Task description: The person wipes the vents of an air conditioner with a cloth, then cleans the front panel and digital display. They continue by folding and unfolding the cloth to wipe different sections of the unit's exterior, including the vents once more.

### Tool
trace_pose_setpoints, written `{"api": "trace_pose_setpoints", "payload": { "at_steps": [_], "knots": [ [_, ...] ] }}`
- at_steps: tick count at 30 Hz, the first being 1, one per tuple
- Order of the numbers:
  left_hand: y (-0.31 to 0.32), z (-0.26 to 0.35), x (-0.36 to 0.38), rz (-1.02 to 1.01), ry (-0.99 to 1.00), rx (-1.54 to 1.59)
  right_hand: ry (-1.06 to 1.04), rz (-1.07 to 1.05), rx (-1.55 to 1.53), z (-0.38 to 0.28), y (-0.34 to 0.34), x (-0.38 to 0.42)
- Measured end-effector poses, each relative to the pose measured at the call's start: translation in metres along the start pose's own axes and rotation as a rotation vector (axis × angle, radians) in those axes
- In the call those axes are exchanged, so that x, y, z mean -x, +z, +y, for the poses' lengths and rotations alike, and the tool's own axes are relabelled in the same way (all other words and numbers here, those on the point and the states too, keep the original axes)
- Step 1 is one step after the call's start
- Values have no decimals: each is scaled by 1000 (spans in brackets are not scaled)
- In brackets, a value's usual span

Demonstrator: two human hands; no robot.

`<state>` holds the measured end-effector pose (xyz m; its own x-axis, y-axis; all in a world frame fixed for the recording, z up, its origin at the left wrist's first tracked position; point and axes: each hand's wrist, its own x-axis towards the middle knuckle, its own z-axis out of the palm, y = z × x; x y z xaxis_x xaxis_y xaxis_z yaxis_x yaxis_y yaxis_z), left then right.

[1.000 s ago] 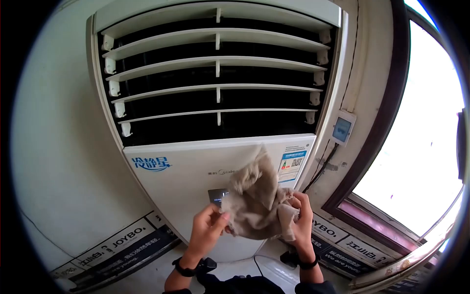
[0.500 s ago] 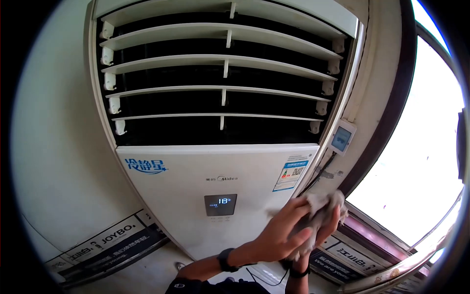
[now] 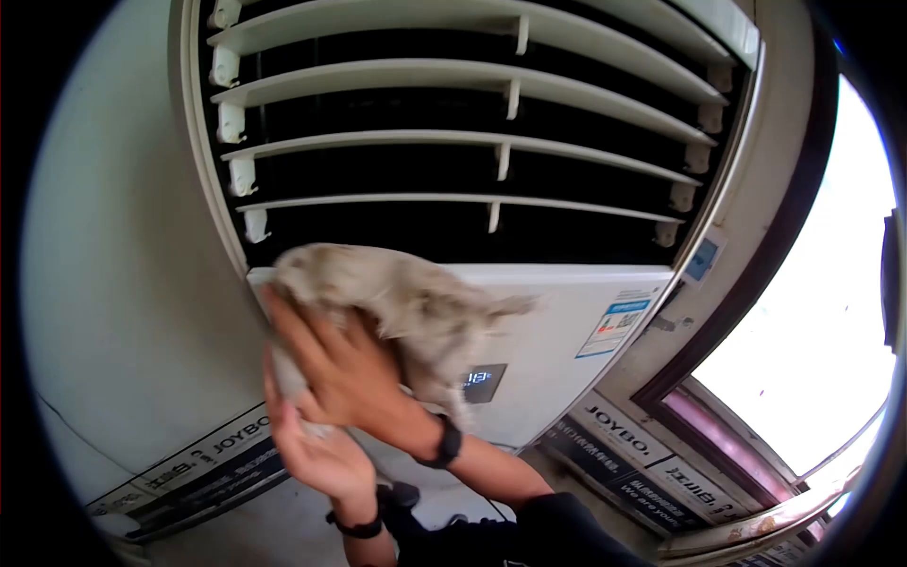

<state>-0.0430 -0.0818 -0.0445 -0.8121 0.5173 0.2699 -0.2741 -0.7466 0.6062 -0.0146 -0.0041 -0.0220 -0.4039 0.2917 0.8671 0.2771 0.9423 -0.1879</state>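
Observation:
A crumpled, dirty greyish-white cloth [image 3: 420, 293] spreads across the upper left of the front panel of a standing air conditioner [image 3: 539, 302], partly blurred. My right hand [image 3: 345, 373], back toward me and a black band on its wrist, presses against the cloth with fingers pointing up and left. Below and left of it is my left hand [image 3: 316, 458], its palm side facing the right hand, with part of the cloth gripped between the two. The cloth and hands cover the panel's logo and part of its lit display [image 3: 482, 381].
Above the panel run several white louvres [image 3: 397, 144] over a dark opening. A label [image 3: 612, 329] sits on the panel's right side. At right are a small wall box [image 3: 704, 257] and a bright window [image 3: 803, 312]. Cartons printed with lettering [image 3: 652, 463] stand low on both sides.
Both hands have swung from the panel's lower right to its upper left, carrying the cloth with them. The cloth has spread out wider, and the view has shifted.

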Motion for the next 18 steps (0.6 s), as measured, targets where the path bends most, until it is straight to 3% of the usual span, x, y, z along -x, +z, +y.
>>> {"api": "trace_pose_setpoints", "payload": {
  "at_steps": [3, 6, 7, 8, 10, 11, 12, 15, 17, 18],
  "knots": [
    [-21, 31, -30, 47, -9, 38, -6, 55, -200, -23, 61, -17],
    [-22, 37, -31, -142, -2, 122, -21, 96, -274, -21, 79, -9],
    [-19, 34, -27, -111, 27, 73, -26, 101, -282, -24, 70, -9],
    [-13, 25, -20, -82, 54, 27, -12, -8, -435, -19, 54, -4],
    [9, 10, -2, -55, 75, -50, 121, -118, -313, -18, 9, 1],
    [17, 1, 7, -137, 90, -81, 190, -174, -242, -12, -11, 6],
    [24, -9, 17, -218, 103, -105, 83, 38, 5, -2, -27, 11],
    [48, -39, 52, -499, 81, -384, 193, 150, -4, 37, -104, 33],
    [86, -60, 79, -709, 155, -357, 235, 237, 243, 55, -162, 43],
    [102, -66, 93, -836, 0, -330, 270, 278, 368, 64, -189, 51]
  ]
}}
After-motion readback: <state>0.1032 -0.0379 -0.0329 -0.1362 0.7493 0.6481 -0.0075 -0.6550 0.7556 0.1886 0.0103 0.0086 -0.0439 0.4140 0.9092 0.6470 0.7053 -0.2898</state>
